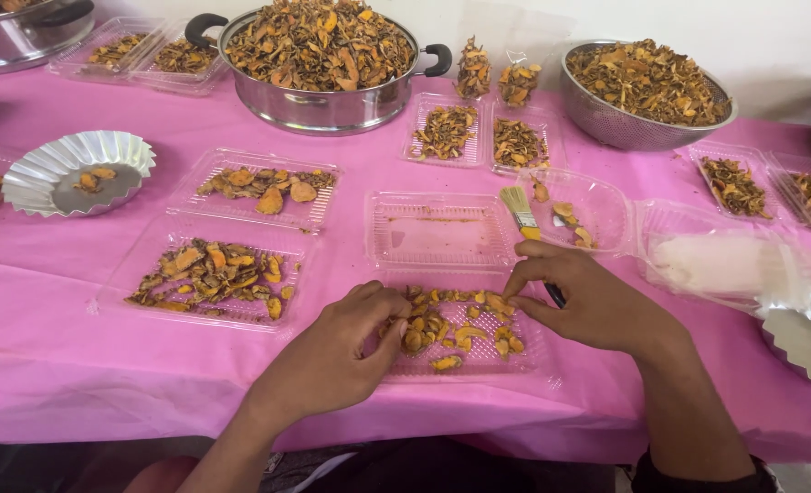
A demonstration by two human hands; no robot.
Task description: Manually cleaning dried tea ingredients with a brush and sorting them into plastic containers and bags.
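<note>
**Small slices, shallow tray, a brush in the way**

Your left hand (332,351) rests at the near-left edge of the open clear clamshell tray (479,365), fingers curled in and pinching at the dried orange slices (456,329) lying in its front half. Your right hand (588,301) is closed round the dark handle of a small brush (521,212), bristles pointing away over the tray's empty back half, while its fingertips also nip at a slice.

What could slip: with the brush tucked in the same hand that is picking, the bristles could sweep across the back half or tip the nearby clear tub (584,210). The tray is light and shallow, so a nudge from either wrist could slide it on the pink tablecloth (58,301) and spill slices over the near edge.

Hard to see: whether your left fingers actually hold a slice is probably yes, but the knuckles cover it. The brush handle is mostly hidden in your palm. The pale contents of the tray at right (725,260) are blurred.
</note>
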